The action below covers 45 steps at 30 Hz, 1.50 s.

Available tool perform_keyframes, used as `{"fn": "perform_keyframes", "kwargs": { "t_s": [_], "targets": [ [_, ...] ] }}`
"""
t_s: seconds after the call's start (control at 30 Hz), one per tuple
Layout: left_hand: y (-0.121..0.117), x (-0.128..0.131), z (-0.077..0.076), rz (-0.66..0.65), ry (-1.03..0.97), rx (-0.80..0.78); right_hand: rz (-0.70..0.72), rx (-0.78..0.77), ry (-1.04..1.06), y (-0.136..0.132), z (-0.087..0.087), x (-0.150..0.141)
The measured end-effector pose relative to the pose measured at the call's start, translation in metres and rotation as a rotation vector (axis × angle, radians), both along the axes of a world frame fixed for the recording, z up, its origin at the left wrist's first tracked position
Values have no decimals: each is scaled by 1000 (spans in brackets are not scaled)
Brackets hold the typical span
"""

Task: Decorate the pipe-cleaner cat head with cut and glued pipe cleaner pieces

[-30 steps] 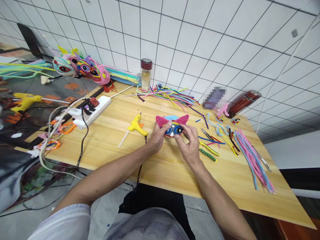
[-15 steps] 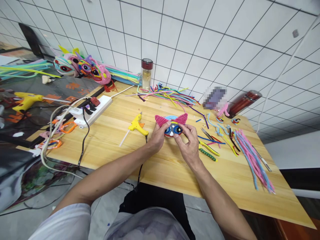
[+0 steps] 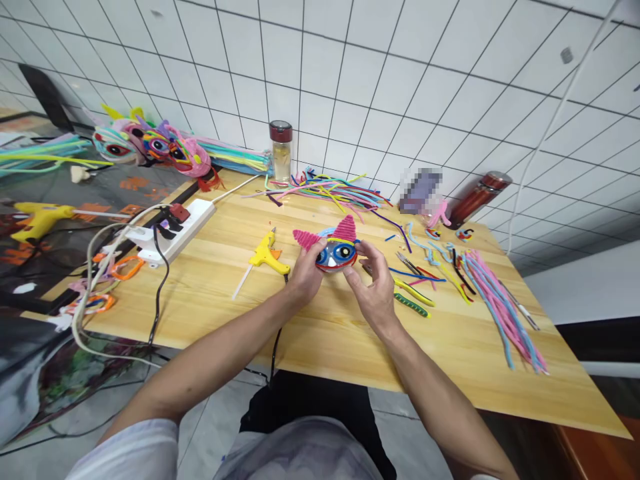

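A pipe-cleaner animal head (image 3: 336, 255) with pink pointed ears, blue-ringed eyes, a yellow brow and a red lower rim is held above the table. My left hand (image 3: 307, 270) is closed on its left side, thumb on the front below the pink ear. At the right edge is my right hand (image 3: 373, 283), its thumb by the lower rim and its curled fingers by the blue edge, in a loose grip. A yellow glue gun (image 3: 267, 253) with a clear stick lies left of my hands. Pliers with yellow and green handles (image 3: 413, 303) lie to the right.
A white power strip (image 3: 183, 233) and cables occupy the left. Loose pipe cleaners (image 3: 330, 190) and a glass bottle (image 3: 281, 153) stand along the wall. Pink and blue pipe cleaners (image 3: 500, 310) and a red flask (image 3: 480, 199) are right. Finished heads (image 3: 155, 143) sit far left.
The animal head has turned and tilted in my left hand, its right ear now more upright. My right hand has loosened and shifted to its edge. The whole view has shifted slightly.
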State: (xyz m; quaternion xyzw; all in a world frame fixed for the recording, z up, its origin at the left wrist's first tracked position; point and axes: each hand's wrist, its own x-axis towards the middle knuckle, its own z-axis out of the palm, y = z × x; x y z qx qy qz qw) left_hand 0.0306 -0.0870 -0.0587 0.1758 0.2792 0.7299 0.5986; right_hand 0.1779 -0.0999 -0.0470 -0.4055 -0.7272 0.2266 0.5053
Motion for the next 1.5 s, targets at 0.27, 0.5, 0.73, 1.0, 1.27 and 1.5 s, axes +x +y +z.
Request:
{"fn": "perform_keyframes", "kwargs": {
  "t_s": [0.27,0.5,0.73,1.0,1.27,1.5],
  "targets": [
    [-3,1,2,-5,32,-21,-7,19,-2,1,5,6],
    [-5,2,4,6,48,2,3,28,-55,2,6,5],
    [-7,3,2,10,78,-40,-18,107,-102,3,6,4],
    [-9,4,2,28,177,-15,19,225,-199,4,3,5],
    [-9,1,-3,51,234,-23,8,204,-229,5,-3,3],
    [-7,4,-10,65,210,-99,37,178,-211,5,-1,4]
  ]
}}
